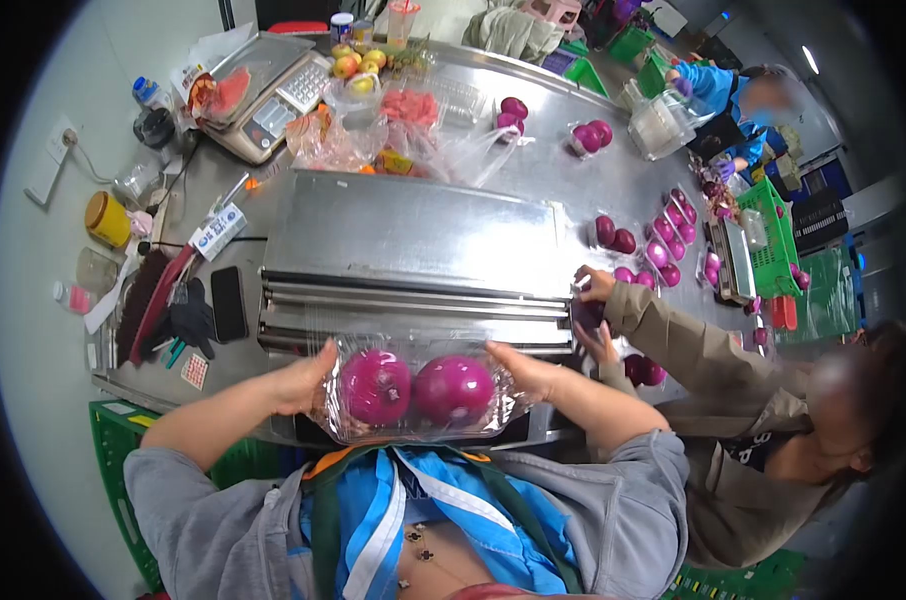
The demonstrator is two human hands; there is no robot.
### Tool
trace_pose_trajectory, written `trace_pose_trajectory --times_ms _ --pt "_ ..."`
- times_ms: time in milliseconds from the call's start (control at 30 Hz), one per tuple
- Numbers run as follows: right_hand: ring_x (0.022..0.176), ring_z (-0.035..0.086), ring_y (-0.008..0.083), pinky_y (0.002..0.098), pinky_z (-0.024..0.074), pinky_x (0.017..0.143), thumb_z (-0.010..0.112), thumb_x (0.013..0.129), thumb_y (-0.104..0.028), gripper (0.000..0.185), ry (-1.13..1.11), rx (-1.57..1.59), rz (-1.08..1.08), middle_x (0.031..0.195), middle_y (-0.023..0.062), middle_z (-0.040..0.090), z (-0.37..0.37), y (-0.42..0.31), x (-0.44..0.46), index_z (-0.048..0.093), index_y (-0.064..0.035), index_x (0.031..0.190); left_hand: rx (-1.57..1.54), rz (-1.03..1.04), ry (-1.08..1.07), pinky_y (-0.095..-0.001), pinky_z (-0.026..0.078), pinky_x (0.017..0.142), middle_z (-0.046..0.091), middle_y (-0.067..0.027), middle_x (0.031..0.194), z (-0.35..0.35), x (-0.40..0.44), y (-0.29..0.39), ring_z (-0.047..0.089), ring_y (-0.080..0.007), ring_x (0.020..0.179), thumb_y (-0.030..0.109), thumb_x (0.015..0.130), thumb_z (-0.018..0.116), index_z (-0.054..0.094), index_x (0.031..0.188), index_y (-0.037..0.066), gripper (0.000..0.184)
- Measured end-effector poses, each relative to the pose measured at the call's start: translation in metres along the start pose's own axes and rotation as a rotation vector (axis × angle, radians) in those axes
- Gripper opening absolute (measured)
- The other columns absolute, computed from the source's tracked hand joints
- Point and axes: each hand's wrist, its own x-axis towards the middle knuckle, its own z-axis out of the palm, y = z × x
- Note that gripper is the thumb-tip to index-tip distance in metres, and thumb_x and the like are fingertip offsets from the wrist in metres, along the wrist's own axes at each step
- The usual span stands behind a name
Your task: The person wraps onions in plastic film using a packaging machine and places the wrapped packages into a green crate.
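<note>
A clear plastic tray with two red onions in it is held close to my body. Clear film seems to cover the onions. My left hand grips the tray's left end, while my right hand has hold of its right end. Just beyond the tray lies a metal wrapping machine with rollers along its near side. A sheet of film appears to reach from the tray toward those rollers.
At right, a co-worker's hands handle a dark onion. Packed onions stand along the right of the steel table. A scale, fruit and bags sit at the back left; a phone and brush lie left. Another person works far right.
</note>
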Motion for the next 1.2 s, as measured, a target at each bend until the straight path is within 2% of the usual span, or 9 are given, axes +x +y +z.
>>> trace_pose_trajectory --times_ms 133,333,433,567,800,933,1000,1100,1200 --pt "0.095 0.057 0.0282 0.0439 0.0503 0.078 0.032 0.089 -0.048 0.056 -0.077 0.235 -0.041 0.112 0.0182 0.052 -0.024 0.084 0.061 0.038 -0.0035 0.122 0.076 -0.041 0.132 -0.037 0.05 0.077 0.059 -0.0157 0.101 -0.04 0.016 -0.068 0.061 -0.0266 0.086 0.074 0.072 0.026 0.043 0.12 0.001 0.089" --pt "0.085 0.06 0.021 0.0326 0.0502 0.071 0.038 0.092 -0.035 0.04 -0.058 0.25 -0.465 0.104 0.0127 0.057 -0.032 0.146 0.043 0.048 -0.0006 0.11 0.392 0.383 0.268 -0.0293 0.049 0.071 0.064 -0.0151 0.081 -0.045 -0.007 -0.125 0.063 -0.0223 0.077 0.024 0.087 0.049 0.059 0.094 -0.006 0.032" --pt "0.066 0.06 0.0166 0.0265 0.0484 0.061 0.042 0.091 -0.031 0.031 0.248 -0.126 -0.536 0.078 0.0076 0.061 -0.036 0.186 0.047 0.055 -0.0023 0.092 0.331 0.61 0.435 -0.0245 0.046 0.056 0.059 -0.0103 0.066 -0.037 0.0 -0.146 0.058 -0.0151 0.059 0.026 0.088 0.048 0.055 0.074 0.0 0.03" --pt "0.04 0.035 0.0084 0.0227 0.0288 0.04 0.042 0.091 -0.029 0.03 0.346 0.42 -0.607 0.047 -0.0018 0.039 -0.026 0.189 0.021 0.048 -0.0076 0.071 -0.14 0.73 0.66 -0.024 0.026 0.033 0.036 -0.0012 0.042 -0.016 -0.009 -0.137 0.033 -0.0102 0.034 0.033 0.091 0.042 0.043 0.064 0.009 0.036" --pt "0.049 0.033 0.0115 0.0256 0.0275 0.048 0.039 0.091 -0.031 0.029 0.335 0.057 -0.373 0.058 0.0016 0.035 -0.006 0.227 -0.016 0.047 -0.0069 0.078 -0.073 0.209 0.49 -0.0252 0.019 0.03 0.032 0.0013 0.041 -0.053 -0.059 -0.23 0.026 -0.0088 0.029 0.036 0.09 0.041 0.038 0.059 0.01 0.041" --pt "0.065 0.041 0.0146 0.0279 0.0321 0.061 0.037 0.091 -0.032 0.03 0.46 -0.83 -0.804 0.075 0.0063 0.041 0.038 0.138 -0.001 0.05 -0.0052 0.088 0.208 0.18 0.624 -0.0259 0.035 0.043 0.053 -0.0041 0.06 -0.036 -0.004 -0.224 0.047 -0.0144 0.046 0.019 0.088 0.046 0.056 0.082 0.004 0.019" --pt "0.073 0.044 0.0162 0.029 0.0345 0.068 0.037 0.091 -0.033 0.032 0.63 -1.06 -1.135 0.083 0.0087 0.044 0.026 0.038 -0.004 0.051 -0.0043 0.093 0.474 0.43 0.51 -0.0273 0.04 0.055 0.056 -0.0053 0.072 -0.032 0.029 -0.233 0.051 -0.0153 0.061 0.015 0.084 0.051 0.057 0.088 0.004 0.013" --pt "0.085 0.05 0.0185 0.0307 0.038 0.078 0.036 0.091 -0.034 0.036 0.594 -1.153 -1.254 0.096 0.0122 0.049 -0.015 -0.123 0.035 0.053 -0.003 0.1 0.485 0.769 0.283 -0.0292 0.047 0.074 0.061 -0.007 0.09 -0.023 0.045 -0.232 0.057 -0.0167 0.084 0.009 0.079 0.057 0.059 0.097 0.004 0.018" --pt "0.095 0.052 0.0198 0.0323 0.0381 0.087 0.035 0.09 -0.035 0.04 0.397 -0.934 -1.132 0.105 0.014 0.052 -0.024 -0.167 0.09 0.054 -0.0031 0.105 0.418 0.79 0.083 -0.0281 0.047 0.074 0.061 -0.0063 0.088 0.011 0.016 -0.184 0.057 -0.0153 0.081 0.006 0.076 0.061 0.062 0.087 0.005 0.011"
